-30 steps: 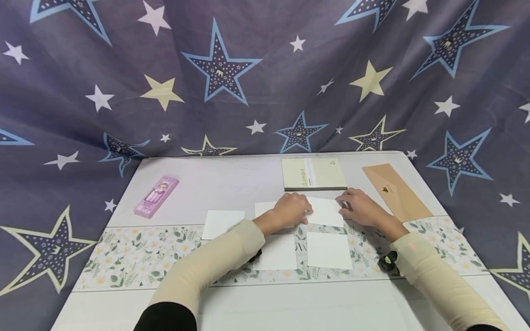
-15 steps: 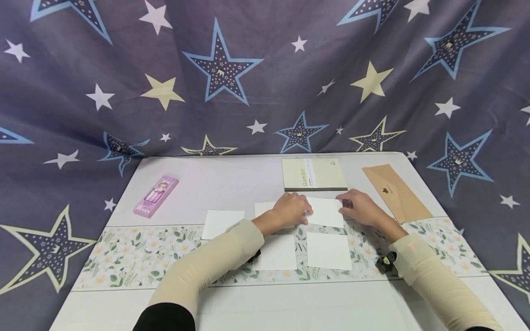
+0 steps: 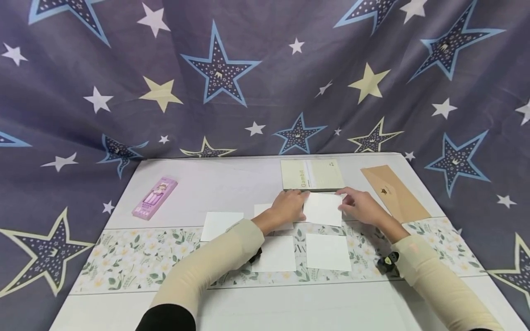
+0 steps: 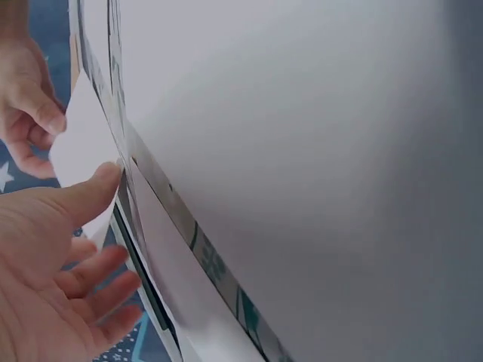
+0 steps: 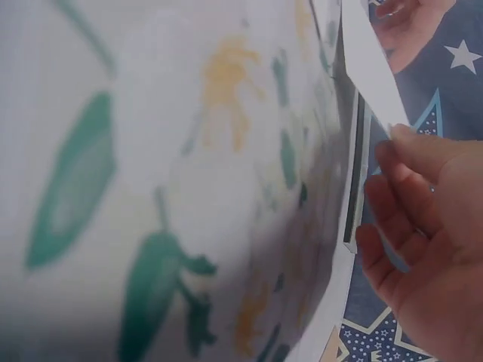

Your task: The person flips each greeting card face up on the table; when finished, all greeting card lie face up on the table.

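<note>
A white square sheet of paper (image 3: 323,209) is raised between my two hands, its far edge tilted up off the table. My left hand (image 3: 286,207) pinches its left edge, with the thumb (image 4: 102,181) on the near face. At the opposite edge my right hand (image 3: 359,207) pinches it between thumb (image 5: 423,147) and forefinger, the other fingers loosely bent. Below lie more white squares, one nearer on the right (image 3: 329,252) and one nearer in the middle (image 3: 277,253). Another square (image 3: 262,209) is partly hidden under my left hand and wrist.
Behind the raised sheet lies a pale green notebook (image 3: 312,174) marked "Gambit". A brown envelope (image 3: 395,193) is at the right, a purple box (image 3: 155,197) at the far left. One more white square (image 3: 221,225) lies left of my left forearm, on the floral strip (image 3: 136,257).
The sheet between my hands has lifted, its far edge rising toward the notebook. My left fingers have shifted slightly to its left edge; the right hand has hardly moved.
</note>
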Motion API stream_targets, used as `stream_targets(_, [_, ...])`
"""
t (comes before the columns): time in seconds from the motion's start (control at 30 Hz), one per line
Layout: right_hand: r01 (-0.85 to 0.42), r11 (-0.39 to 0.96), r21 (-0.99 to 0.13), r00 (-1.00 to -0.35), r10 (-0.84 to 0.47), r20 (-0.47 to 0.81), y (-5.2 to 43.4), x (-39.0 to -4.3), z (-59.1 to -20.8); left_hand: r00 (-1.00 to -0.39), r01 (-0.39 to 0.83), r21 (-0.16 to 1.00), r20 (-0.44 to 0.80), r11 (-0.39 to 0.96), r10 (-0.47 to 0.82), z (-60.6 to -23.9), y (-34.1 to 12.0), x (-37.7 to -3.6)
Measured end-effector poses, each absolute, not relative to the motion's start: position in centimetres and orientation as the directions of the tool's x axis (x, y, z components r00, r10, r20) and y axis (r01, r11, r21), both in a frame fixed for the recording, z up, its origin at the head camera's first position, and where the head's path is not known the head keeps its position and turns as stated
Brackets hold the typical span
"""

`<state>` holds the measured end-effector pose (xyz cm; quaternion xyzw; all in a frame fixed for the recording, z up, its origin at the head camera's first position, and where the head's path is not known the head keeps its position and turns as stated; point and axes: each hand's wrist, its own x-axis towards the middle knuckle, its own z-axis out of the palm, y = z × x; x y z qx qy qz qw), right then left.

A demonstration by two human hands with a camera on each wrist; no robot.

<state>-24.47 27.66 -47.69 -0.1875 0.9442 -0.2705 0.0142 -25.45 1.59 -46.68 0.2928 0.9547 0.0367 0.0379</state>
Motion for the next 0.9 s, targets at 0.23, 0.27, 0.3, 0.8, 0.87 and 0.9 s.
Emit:
stream_targets(0.23, [-0.396, 0.737, -0.547, -0.917, -0.347, 0.196, 27.8, -24.7, -47.2, -0.869, 0.468, 0.378, 0.034, 0.799, 0.493, -46.5, 1.3, -26.0])
stream_targets(0.27, [-0.386, 0.734, -0.559, -0.921, -0.337, 0.193, 27.8, -24.7, -47.1, -0.875, 0.456, 0.409, 0.048, 0.79, 0.481, -46.5, 1.3, -26.1])
stream_targets(0.3, [-0.379, 0.732, -0.566, -0.924, -0.329, 0.193, 27.9, -24.6, -47.0, -0.882, 0.446, 0.43, 0.062, 0.785, 0.467, -46.6, 1.2, -26.2])
stream_targets(0.8, [-0.249, 0.481, -0.841, -0.944, -0.314, 0.1, 29.2, -24.8, -46.3, -0.836, 0.547, 0.42, 0.226, 0.724, 0.5, -45.9, 0.8, -26.7])
stream_targets(0.87, [-0.227, 0.471, -0.852, -0.945, -0.317, 0.076, 29.1, -24.6, -46.1, -0.833, 0.549, 0.431, 0.216, 0.716, 0.509, -46.0, 0.8, -26.7])
stream_targets(0.9, [-0.217, 0.482, -0.849, -0.948, -0.312, 0.066, 29.1, -24.6, -46.1, -0.83, 0.553, 0.438, 0.209, 0.709, 0.517, -46.1, 0.9, -26.6])
